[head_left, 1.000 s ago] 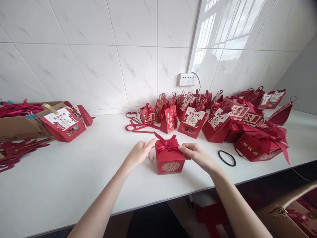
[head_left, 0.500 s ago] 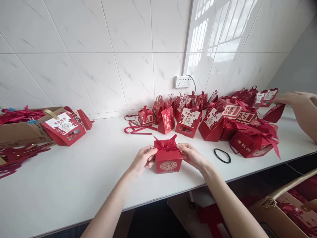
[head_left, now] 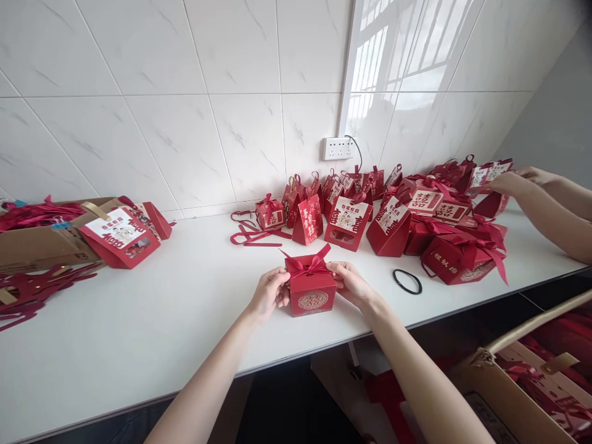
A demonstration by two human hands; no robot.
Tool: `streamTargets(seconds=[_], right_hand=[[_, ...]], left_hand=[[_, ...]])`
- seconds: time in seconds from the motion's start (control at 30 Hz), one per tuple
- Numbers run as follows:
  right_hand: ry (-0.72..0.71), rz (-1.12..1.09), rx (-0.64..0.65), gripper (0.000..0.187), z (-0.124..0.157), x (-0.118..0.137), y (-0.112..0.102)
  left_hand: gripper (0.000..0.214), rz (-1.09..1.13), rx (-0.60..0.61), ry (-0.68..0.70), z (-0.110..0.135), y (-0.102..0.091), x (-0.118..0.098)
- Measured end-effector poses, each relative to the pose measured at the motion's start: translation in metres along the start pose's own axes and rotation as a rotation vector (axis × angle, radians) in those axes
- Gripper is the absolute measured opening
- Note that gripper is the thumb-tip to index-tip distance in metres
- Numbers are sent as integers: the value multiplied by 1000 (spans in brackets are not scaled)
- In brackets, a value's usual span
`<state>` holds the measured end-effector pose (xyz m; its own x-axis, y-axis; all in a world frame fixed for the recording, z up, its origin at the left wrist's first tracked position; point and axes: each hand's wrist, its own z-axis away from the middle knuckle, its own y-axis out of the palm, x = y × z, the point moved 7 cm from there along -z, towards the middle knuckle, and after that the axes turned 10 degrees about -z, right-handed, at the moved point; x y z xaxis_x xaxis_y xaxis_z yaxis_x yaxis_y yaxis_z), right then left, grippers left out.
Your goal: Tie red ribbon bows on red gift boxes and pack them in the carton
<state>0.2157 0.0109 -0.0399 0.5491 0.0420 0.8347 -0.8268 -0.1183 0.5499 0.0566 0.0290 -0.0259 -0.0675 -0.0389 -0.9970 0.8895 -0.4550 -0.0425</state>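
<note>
Left hand (head_left: 272, 291), right hand (head_left: 350, 285): fingers pinching upper sides of red favour box (head_left: 312, 299) near tabletop (head_left: 185, 327) front; ribbon or card, can't tell. Probably bow (head_left: 309, 266) tidying; next calls for gentle, even tugs. Triangular boxes (head_left: 349, 219) behind.

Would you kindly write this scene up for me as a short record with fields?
Left hand: at the upper left edge of a red box
Right hand: at its upper right edge
Grip: on ribbon or box, unclear
Box top: red bow
Surface: white table
Right of box: black loop, lying flat
Behind: red gift boxes
Far right: another person's hands
</note>
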Motion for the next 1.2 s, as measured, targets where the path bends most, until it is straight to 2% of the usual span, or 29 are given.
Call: streamTargets(seconds=[0.13, 0.23, 0.3, 0.37, 0.4, 0.43, 0.47, 0.53, 0.57, 0.6, 0.7, 0.8, 0.87, 0.93, 1.0, 1.07, 1.13, 1.2], right_hand=[[-33, 5, -39, 49, 13, -2, 9], [-89, 10, -120, 45, 46, -9, 19], [-132, 50, -51, 48, 76, -14, 32], [-153, 157, 67, 49, 101, -17, 42], [-164, 218, 76, 47, 108, -16, 41], [-194, 264, 20, 45, 112, -12, 34], [-245, 288, -87, 44, 111, -5, 23], [-382, 279, -338, 42, 104, 13, -2], [-429, 265, -413, 38, 98, 19, -11], [-437, 250, -432, 35, 89, 22, -14], [-311, 229, -269, 41, 67, 15, -2], [-260, 259, -179, 42, 77, 6, 14], [-316, 286, -226, 39, 94, 4, 12], [-413, 338, -373, 39, 111, 6, -1], [-477, 400, -513, 47, 123, 8, -16], [-466, 450, -491, 54, 125, 7, -21], [-438, 468, -391, 49, 124, 6, -20], [-446, 465, -365, 45, 129, 9, -18]], left_hand=[[33, -37, -176, 16, 9, -8, 1], [29, -57, -438, 47, 37, -18, 6], [37, -146, -640, 111, 65, -20, 8], [53, -321, -716, 193, 87, -8, 6], [62, -408, -696, 224, 92, 1, 4], [72, -466, -650, 235, 94, 11, 4], [80, -482, -604, 230, 92, 19, 5], [88, -399, -514, 199, 83, 27, 6], [88, -327, -459, 182, 75, 29, 6], [86, -259, -396, 172, 66, 30, 6], [76, -160, -202, 191, 39, 30, -2], [64, -148, -57, 231, 19, 28, -11], [57, -147, 15, 238, 10, 30, -15], [48, -148, 74, 221, 3, 38, -16], [39, -143, 119, 192, -2, 50, -15], [33, -127, 148, 175, -7, 65, -15], [32, -104, 167, 184, -9, 80, -17], [32, -84, 183, 221, -9, 94, -23]])
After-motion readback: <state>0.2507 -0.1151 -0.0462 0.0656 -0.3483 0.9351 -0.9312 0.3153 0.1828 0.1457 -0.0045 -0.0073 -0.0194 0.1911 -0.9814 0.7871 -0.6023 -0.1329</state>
